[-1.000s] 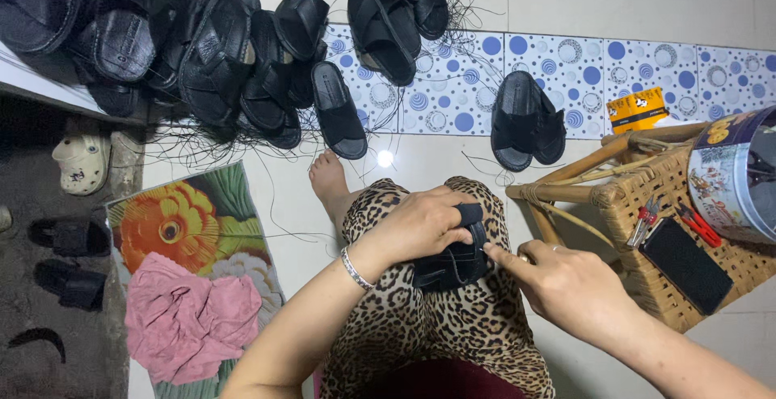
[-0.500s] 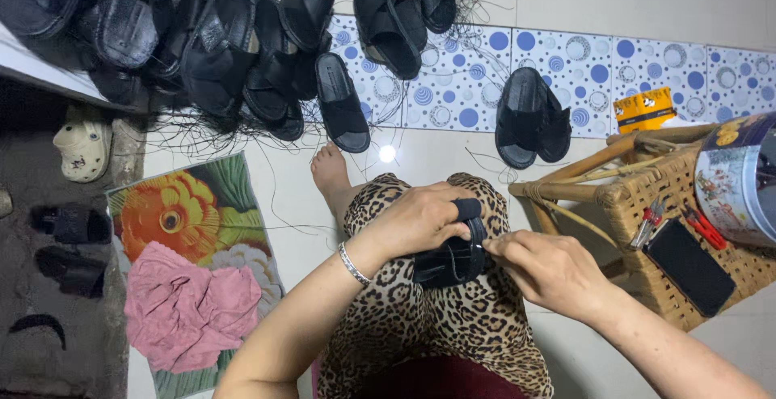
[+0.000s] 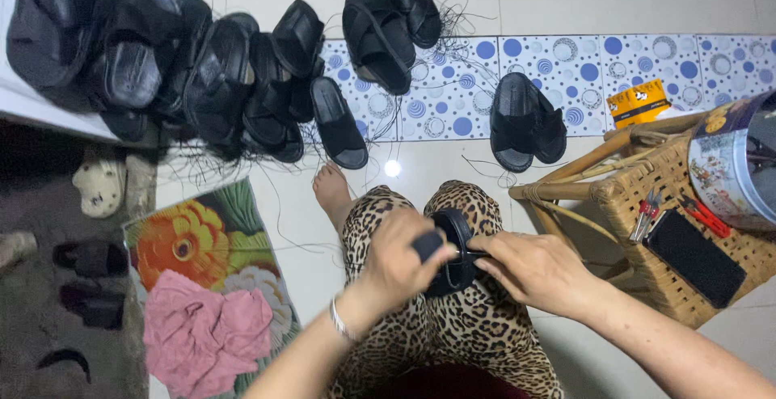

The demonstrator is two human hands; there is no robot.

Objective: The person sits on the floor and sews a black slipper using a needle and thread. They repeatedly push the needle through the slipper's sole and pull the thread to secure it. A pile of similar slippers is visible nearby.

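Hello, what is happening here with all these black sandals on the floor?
A seated person holds one black sandal over the lap. The left hand grips it from the side, and the right hand pinches its edge. Many more black sandals lie piled on the floor ahead. A wicker stool at the right carries a phone and red-handled tools.

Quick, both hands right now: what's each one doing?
Left hand: closed around the black sandal piece, holding it over the lap.
Right hand: fingers pinched at the same piece's right edge; what they pinch cannot be told.
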